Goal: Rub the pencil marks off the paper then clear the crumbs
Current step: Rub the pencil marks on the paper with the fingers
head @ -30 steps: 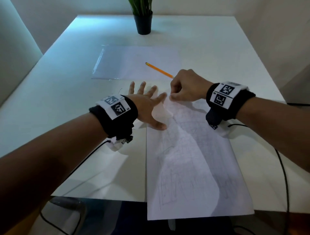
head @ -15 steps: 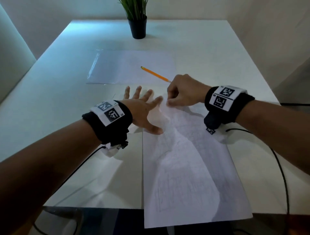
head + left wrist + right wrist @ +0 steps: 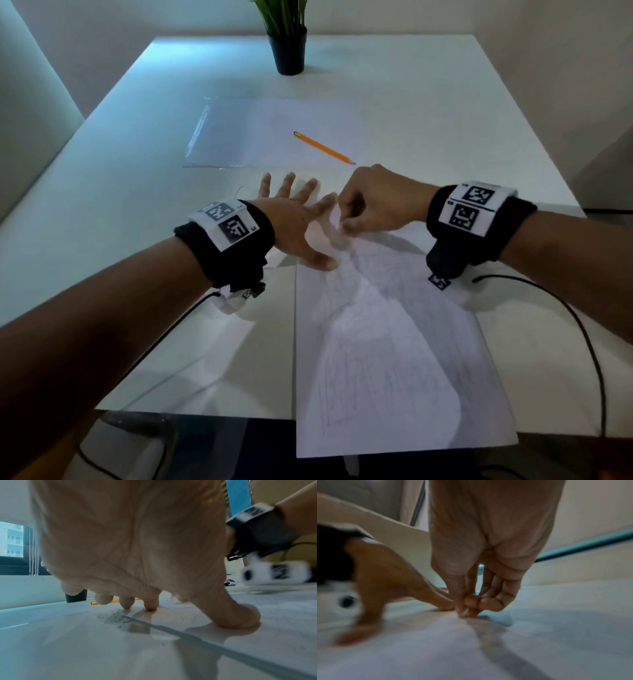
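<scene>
Head view shows a sheet of paper (image 3: 394, 342) covered in faint pencil lines, lying on the white table (image 3: 102, 240) with its near end hanging past the table edge. The left hand (image 3: 294, 229) is spread flat, fingers straight, its thumb and forefinger pressing the paper's far left corner while the other fingers rest on the table. The right hand (image 3: 376, 205) is curled at the far edge of the sheet, thumb and fingers pinched together on something small; the right wrist view is blurred, so I cannot tell whether it is an eraser or just the paper's edge. In the left wrist view a patch of dark eraser crumbs (image 3: 116, 616) sits on the table just beside the paper's left edge, near the fingertips (image 3: 150, 605).

My reading is that the rubbing is in hand at the top of the sheet, with most of the drawing not yet erased. To do it well, keep the left hand's pressure close to the spot being rubbed so the sheet neither creeps nor creases, stroke away from the anchoring fingers, and use short, light passes. The overhanging end could pull the sheet off, so sliding it further onto the table would help. A yellow pencil (image 3: 323, 148) lies well beyond, on a clear plastic sleeve (image 3: 239, 137), with a potted plant (image 3: 287, 48) at the far end.
</scene>
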